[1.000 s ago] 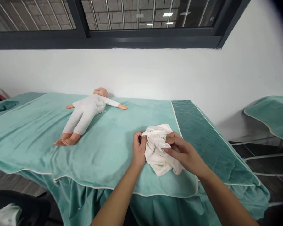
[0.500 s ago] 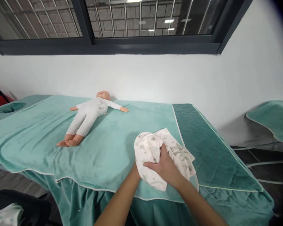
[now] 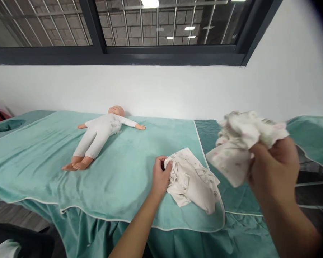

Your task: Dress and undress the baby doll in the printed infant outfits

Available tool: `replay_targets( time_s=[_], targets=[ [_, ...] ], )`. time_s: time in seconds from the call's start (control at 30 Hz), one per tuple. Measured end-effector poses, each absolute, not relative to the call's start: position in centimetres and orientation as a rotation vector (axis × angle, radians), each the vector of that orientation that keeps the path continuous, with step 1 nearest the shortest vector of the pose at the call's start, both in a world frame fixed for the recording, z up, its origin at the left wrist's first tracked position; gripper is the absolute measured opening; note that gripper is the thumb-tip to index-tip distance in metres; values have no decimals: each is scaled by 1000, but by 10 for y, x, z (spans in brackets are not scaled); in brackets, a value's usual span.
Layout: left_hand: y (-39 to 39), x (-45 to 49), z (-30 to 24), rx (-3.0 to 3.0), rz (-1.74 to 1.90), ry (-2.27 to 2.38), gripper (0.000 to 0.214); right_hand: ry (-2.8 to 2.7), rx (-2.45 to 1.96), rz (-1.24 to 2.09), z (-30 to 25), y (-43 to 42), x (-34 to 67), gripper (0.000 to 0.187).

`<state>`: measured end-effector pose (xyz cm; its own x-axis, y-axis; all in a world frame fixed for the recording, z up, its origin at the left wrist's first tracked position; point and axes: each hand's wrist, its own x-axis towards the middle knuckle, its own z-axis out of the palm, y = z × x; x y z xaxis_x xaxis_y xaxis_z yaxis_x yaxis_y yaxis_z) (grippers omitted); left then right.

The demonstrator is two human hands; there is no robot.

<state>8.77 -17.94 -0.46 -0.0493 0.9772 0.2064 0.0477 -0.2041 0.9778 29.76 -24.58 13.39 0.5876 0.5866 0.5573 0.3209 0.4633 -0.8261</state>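
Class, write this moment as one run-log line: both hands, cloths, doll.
Left hand: pinching edge of lower cloth | Right hand: holding upper cloth aloft | Doll: lying face-up on green blanket

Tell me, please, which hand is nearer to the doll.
Left. In the picture, the left hand is right of the doll and closer to the camera, holding a white cloth; the right hand is much farther right, holding up a second cloth.
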Motion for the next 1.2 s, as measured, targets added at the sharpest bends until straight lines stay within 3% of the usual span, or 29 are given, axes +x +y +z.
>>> replay_targets(
  time_s=[0.1, 0.17, 0.23, 0.43, 0.53, 0.73, 0.93, 1.07, 1.2],
  targets=[
    [-179, 88, -5, 1377, 1377, 1167, 22, -916, -1154, 243, 124, -230, 336, 40],
    [-178, 88, -6, 1394, 1378, 1169, 22, -916, -1374, 481, 96, -216, 364, 36],
    [-178, 88, -6, 1402, 1385, 1173, 22, -1055, -1655, 512, 60, -205, 391, 27],
    [-177, 88, -7, 1429, 1367, 1198, 22, -1350, -1967, -10, -7, -204, 428, 11],
    [-176, 90, -6, 1462, 1340, 1202, 24, -1542, -2004, -282, -10, -206, 421, 25],
    [-162, 84, 1, 1348, 1237, 1156, 18, -1689, -1926, -430, 20, -193, 399, 44],
    [-145, 61, 61, 1227, 1243, 1062, 22, -1755, -1732, 157, 83, -191, 338, 47],
    [-152, 59, 129, 1448, 1297, 865, 22, -1989, -1327, 624, 129, -202, 270, 45],
    [-167, 56, 189, 1811, 1299, 781, 20, -1981, -1290, 441, 177, -200, 226, 22]
  ],
)
